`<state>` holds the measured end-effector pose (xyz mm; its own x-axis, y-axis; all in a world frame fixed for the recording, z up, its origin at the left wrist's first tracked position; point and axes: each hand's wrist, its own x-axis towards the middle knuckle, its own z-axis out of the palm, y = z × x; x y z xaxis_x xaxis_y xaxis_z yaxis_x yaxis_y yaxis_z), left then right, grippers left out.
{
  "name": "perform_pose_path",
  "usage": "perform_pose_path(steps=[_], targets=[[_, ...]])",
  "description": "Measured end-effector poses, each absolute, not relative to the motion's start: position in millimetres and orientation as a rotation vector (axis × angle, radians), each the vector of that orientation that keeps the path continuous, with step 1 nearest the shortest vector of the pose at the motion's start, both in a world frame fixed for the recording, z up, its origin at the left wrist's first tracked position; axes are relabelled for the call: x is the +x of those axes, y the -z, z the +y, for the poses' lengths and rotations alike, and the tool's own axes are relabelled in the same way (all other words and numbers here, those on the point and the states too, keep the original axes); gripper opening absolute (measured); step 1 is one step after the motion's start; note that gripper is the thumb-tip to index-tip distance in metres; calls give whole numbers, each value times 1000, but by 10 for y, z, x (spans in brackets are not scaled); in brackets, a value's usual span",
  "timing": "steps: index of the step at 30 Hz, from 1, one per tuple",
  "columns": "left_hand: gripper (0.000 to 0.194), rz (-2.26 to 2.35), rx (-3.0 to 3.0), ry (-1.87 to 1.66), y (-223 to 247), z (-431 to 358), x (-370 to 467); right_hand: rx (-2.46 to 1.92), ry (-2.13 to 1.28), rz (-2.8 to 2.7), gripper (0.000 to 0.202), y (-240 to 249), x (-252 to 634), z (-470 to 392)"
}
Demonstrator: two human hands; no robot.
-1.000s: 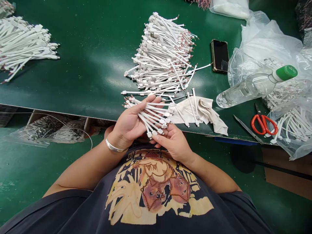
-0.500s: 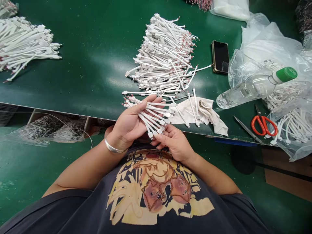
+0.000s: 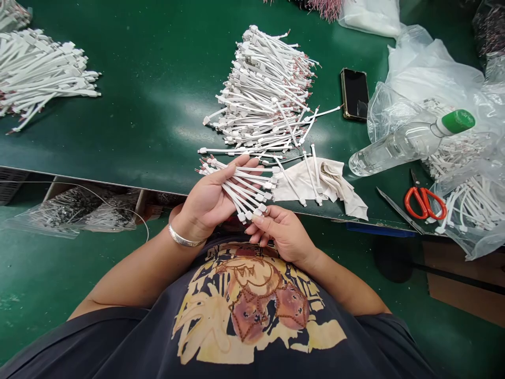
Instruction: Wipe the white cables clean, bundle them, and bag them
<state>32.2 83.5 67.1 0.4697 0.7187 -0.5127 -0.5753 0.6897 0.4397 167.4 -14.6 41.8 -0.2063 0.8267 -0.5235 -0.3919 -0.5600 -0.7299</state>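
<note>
My left hand [image 3: 209,199] holds a fanned bunch of short white cables [image 3: 245,185] across its palm, the thumb laid over them. Their red wire ends point up and left; the plug ends spread toward the lower right. With thumb and fingers, my right hand [image 3: 282,229] pinches at the lowest plugs of the same bunch. Just beyond my hands lies a large heap of similar white cables [image 3: 264,89] on the green table. A few loose cables rest on a cream cloth [image 3: 333,179] right of the bunch.
To the right are a phone [image 3: 354,93], a leaning clear bottle [image 3: 398,147] with a green cap, red-handled scissors [image 3: 424,202], a pointed metal blade [image 3: 398,209] and plastic bags [image 3: 430,68]. Another cable pile [image 3: 43,68] lies far left. The table edge [image 3: 94,181] runs before me.
The plug ends of the bunch have shifted slightly left, and the right fingers sit a little differently at the lowest plugs. The view has shifted slightly; the left hand keeps its hold.
</note>
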Motion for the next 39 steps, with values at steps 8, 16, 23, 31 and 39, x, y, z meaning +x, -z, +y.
perform_pose_path(steps=[8, 16, 23, 31, 39], targets=[[27, 763, 226, -797, -604, 848, 309, -1171, -1902, -539, 26, -405, 1675, -152], [26, 776, 234, -762, -586, 849, 293, -1135, -1934, -519, 26, -384, 1674, -169], [26, 792, 228, -772, -608, 853, 311, -1049, -2014, -426, 24, -361, 1685, -153], [27, 789, 345, -766, -669, 882, 310, -1084, -1953, -502, 27, -304, 1674, -155], [26, 795, 352, -789, -693, 901, 310, -1254, -1799, -654, 30, -307, 1675, -156]])
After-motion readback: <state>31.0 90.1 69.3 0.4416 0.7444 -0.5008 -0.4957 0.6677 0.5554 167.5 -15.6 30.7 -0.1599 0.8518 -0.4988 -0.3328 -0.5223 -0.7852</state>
